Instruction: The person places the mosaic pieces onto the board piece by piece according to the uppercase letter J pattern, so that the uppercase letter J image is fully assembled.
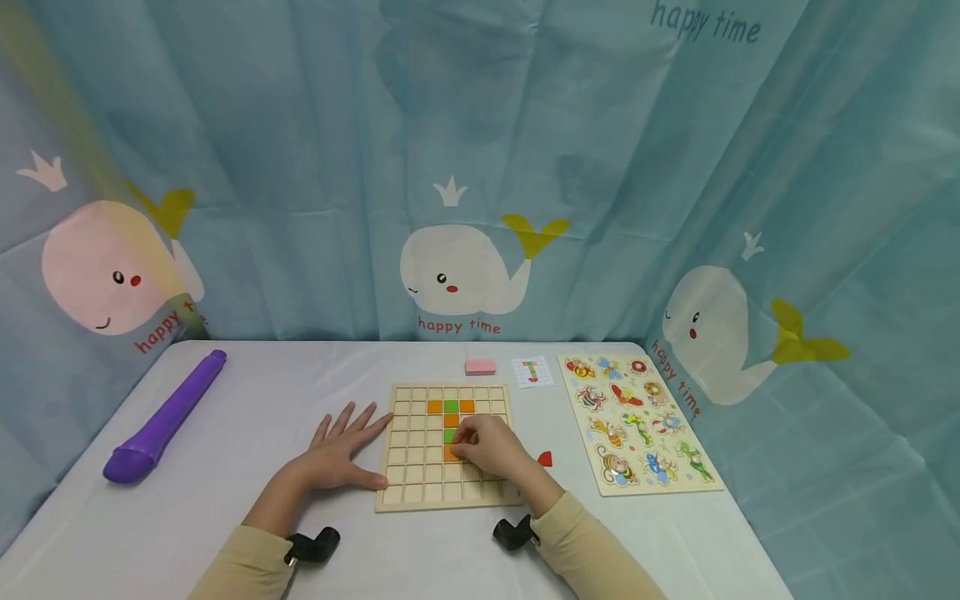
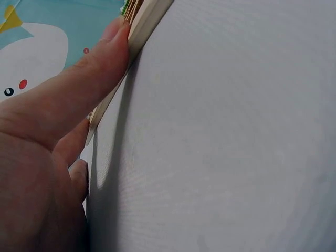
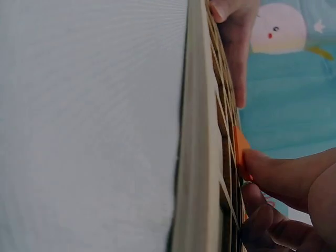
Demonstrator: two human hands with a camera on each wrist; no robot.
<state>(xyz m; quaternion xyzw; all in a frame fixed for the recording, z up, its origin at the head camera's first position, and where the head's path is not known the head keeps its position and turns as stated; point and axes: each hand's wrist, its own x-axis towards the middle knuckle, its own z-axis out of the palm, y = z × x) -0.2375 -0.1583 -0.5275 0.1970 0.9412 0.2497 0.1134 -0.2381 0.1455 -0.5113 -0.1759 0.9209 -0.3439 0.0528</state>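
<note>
A wooden grid board (image 1: 420,497) lies on the table, with orange and green square tiles set in some of its cells. Top row tiles are orange, green (image 1: 451,407) and orange, and more run down below the green one. My right hand (image 1: 491,446) is over the board and pinches an orange tile (image 3: 240,149), which stands tilted at the grid in the right wrist view. With fingers spread, my left hand (image 1: 333,457) rests at the board's left side, its thumb (image 2: 100,63) and a fingertip touching the edge. Part of the grid is hidden under the right hand.
Behind the board lie a pink block (image 1: 480,367) and a small pattern card (image 1: 532,372). An insect picture puzzle board (image 1: 637,425) is at the right, and a purple microphone-shaped object (image 1: 165,421) at the left. A red piece (image 1: 545,459) lies beside the right wrist.
</note>
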